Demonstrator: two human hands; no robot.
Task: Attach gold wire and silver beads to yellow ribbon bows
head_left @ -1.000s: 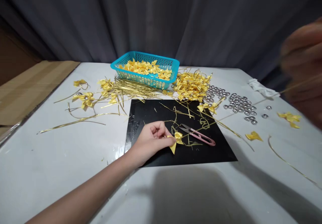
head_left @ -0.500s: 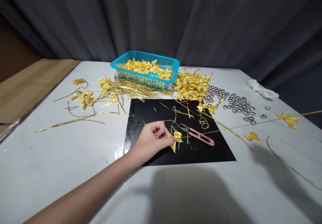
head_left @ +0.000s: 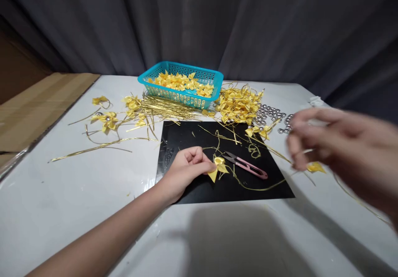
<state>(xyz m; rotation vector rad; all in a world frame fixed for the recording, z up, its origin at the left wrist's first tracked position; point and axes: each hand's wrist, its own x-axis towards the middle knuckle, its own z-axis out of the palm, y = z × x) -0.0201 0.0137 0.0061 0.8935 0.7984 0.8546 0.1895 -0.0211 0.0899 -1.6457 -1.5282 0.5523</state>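
ribbon flower [head_left: 220, 166] sits pinched in the left hand [head_left: 188, 169] above the black mat [head_left: 199, 196]; gold cord [head_left: 258, 189] runs from beside it toward the blurred right hand [head_left: 338, 140], whose grip i cannot tell. cord-pulling seems the step; next likely calls for a firm left pinch.

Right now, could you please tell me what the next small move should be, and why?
Perhaps the right hand should gently draw the gold cord taut: it curves slackly across the black mat toward that hand, while the left hand pinches the yellow flower. Blur hides whether the right hand already holds the cord.
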